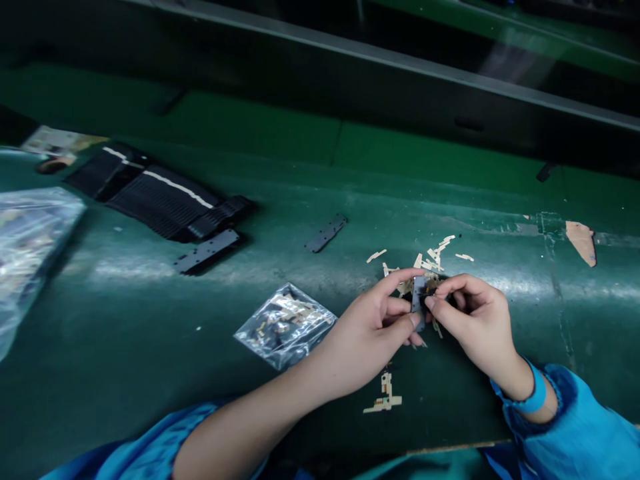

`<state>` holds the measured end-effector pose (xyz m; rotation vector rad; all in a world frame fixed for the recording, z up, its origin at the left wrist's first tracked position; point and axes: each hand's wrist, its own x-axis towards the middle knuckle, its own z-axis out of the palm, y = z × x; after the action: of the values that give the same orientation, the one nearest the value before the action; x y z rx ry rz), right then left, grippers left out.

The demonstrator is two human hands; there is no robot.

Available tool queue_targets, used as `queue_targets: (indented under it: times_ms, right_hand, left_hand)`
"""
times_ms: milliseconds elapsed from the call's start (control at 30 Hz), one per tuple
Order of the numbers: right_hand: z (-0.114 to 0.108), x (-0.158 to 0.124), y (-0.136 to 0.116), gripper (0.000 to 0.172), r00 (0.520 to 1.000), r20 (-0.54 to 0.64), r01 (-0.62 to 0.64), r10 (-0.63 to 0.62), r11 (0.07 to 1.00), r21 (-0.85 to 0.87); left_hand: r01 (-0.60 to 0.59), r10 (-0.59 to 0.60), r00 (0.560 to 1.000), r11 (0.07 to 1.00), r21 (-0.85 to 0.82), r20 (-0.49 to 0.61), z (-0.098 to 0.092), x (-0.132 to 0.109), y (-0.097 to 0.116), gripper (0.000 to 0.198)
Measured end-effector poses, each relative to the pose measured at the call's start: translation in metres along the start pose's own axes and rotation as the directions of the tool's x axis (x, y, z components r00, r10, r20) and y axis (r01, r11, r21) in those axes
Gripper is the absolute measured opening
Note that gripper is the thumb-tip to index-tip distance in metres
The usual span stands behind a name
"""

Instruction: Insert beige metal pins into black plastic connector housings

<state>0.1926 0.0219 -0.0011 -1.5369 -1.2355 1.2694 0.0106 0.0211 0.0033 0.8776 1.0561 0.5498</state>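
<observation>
l. hand (369, 333): pinching 1 grey perf. plate (418, 297). r. hand (477, 323): bunched at plate edge, can't tell if gripping. step: prob. fine handwork; next needs steady l. hold.

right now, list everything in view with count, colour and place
bench: 1, green, beneath the parts
bag: 1, clear, left of left hand
large bag: 1, clear, left edge
black strips: many, white-marked, grouped left
loose plates: 2, dark grey, mid-bench and beside strips
held plate: 1, dark grey, at hands
flat pieces: several, cream, around hands
scrap: 1, tan, right
blurred items: count unclear, pale and brown, upper left
sleeves: 2, blue, bottom
wristband: 1, blue, right wrist
hands: 2, bare, right of centre
</observation>
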Motion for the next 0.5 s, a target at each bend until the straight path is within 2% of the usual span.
queue_targets:
  times_ms: [500]
  right_hand:
    - [-0.0010,-0.0004,0.0014,0.004,0.999,0.019,0.044,-0.044,0.999,-0.031]
  left_hand:
    - [0.018,-0.018,1.000,1.000,-0.019,0.016,-0.0003,0.0003,0.0034,0.062]
